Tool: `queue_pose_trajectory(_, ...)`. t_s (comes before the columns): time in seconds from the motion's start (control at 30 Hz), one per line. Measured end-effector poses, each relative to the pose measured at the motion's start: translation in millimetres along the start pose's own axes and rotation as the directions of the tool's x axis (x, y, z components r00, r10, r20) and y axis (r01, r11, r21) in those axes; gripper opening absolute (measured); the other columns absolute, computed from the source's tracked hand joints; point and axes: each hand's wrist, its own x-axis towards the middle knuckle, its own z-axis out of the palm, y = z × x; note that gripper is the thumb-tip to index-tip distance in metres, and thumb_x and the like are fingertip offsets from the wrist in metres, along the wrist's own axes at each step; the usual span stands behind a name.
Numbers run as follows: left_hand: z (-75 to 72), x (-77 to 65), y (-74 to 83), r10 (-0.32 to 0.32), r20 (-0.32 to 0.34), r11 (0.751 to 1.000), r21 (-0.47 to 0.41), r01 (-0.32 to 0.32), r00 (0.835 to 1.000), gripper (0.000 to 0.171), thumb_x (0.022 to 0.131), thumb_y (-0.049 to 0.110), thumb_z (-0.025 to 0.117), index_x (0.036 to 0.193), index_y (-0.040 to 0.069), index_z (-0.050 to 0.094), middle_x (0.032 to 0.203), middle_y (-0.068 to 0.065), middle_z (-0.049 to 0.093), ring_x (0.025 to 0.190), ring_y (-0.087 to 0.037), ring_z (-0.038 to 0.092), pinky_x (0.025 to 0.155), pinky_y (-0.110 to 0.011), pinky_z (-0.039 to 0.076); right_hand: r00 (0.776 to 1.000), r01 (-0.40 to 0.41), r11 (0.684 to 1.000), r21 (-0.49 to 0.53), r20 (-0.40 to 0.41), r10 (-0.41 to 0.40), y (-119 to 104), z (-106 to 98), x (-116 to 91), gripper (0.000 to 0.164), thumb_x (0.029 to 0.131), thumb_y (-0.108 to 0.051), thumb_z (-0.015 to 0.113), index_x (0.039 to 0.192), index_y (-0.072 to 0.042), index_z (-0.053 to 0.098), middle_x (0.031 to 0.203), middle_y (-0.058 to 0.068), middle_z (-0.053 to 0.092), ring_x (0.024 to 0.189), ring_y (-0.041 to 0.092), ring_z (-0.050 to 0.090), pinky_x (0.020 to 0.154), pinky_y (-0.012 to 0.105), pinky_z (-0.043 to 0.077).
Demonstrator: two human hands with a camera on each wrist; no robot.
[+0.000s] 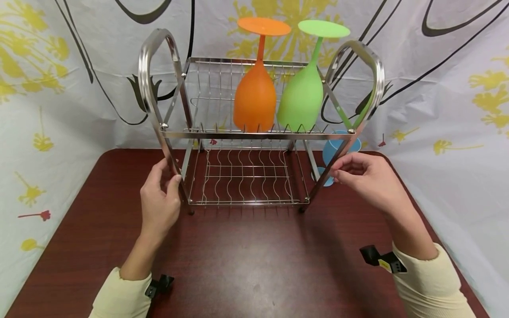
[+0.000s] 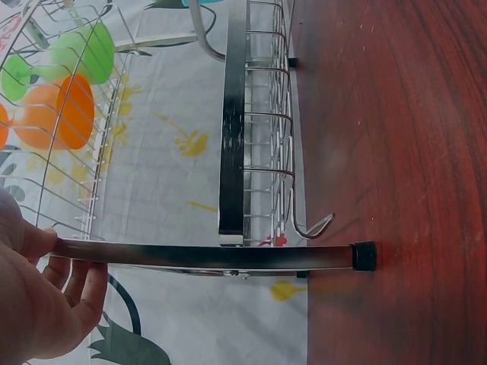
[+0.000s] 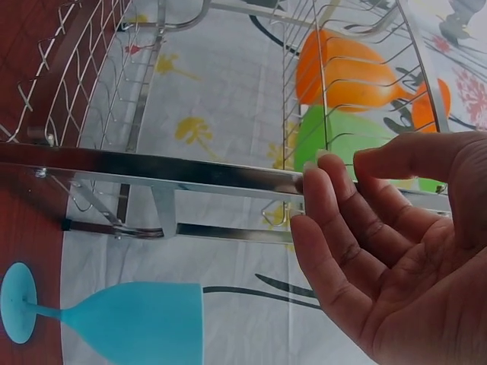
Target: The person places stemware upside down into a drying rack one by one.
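Note:
A two-tier metal dish rack (image 1: pixel 254 136) stands on the table, seen from its front. Its left front upright is pinched by my left hand (image 1: pixel 161 198), the thumb on one side and the fingers on the other in the left wrist view. My right hand (image 1: pixel 367 179) is at the right front upright with bent, relaxed fingers; in the right wrist view the fingertips (image 3: pixel 310 173) lie against or just in front of the metal, and contact is unclear. An orange goblet (image 1: pixel 254 99) and a green goblet (image 1: pixel 302 99) stand upside down side by side on the upper shelf.
Beyond the right upright, a blue goblet (image 3: pixel 144 319) stands upright on the dark red-brown table (image 1: pixel 246 260), partly hidden by the rack in the head view. The lower wire shelf (image 1: pixel 248 176) sits low over the tabletop. A patterned white cloth (image 1: pixel 67 119) hangs behind and at both sides.

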Motion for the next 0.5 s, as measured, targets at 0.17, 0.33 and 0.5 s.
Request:
queue_pose_trajectory(0.17, -0.6, -0.1, 1.3, -0.004, 0.006, 1.0, -0.001, 0.004, 1.0, 0.033, 0.09, -0.007, 0.061, 0.122, -0.003, 0.06, 0.097, -0.015, 0.063, 0.078, -0.012, 0.051, 0.065, -0.015, 0.04, 1.0, 0.0, 1.0, -0.008, 0.011, 0.0, 3.7, 0.1, 1.2, 0.013, 0.091, -0.016, 0.066, 0.099, -0.007, 0.07, 0.082, -0.004, 0.07, 0.074, 0.006, 0.066, 0.064, 0.021, 0.052)
queue_pose_trajectory(0.33, -0.1, -0.1, 0.3, 0.0, 0.001, 1.0, -0.002, 0.0, 1.0, 0.034, 0.089, -0.008, 0.061, 0.123, -0.003, 0.06, 0.097, -0.016, 0.064, 0.078, -0.011, 0.051, 0.066, -0.014, 0.04, 0.999, -0.019, 0.999, -0.028, 0.03, 0.02, 5.3, -0.3, 0.5, 0.013, 0.092, -0.015, 0.064, 0.1, -0.007, 0.069, 0.086, 0.004, 0.07, 0.074, 0.007, 0.065, 0.064, 0.023, 0.052)
queue_pose_trajectory(0.5, 0.1, -0.2, 0.1, 0.005, -0.003, 1.0, -0.001, -0.005, 1.0, 0.034, 0.089, -0.008, 0.062, 0.123, -0.003, 0.06, 0.097, -0.016, 0.064, 0.078, -0.011, 0.051, 0.066, -0.013, 0.04, 0.998, -0.034, 0.998, -0.058, 0.049, 0.037, 8.4, -0.1, -0.4, 0.014, 0.092, -0.018, 0.065, 0.099, -0.006, 0.069, 0.091, 0.01, 0.071, 0.076, 0.006, 0.065, 0.066, 0.024, 0.051)
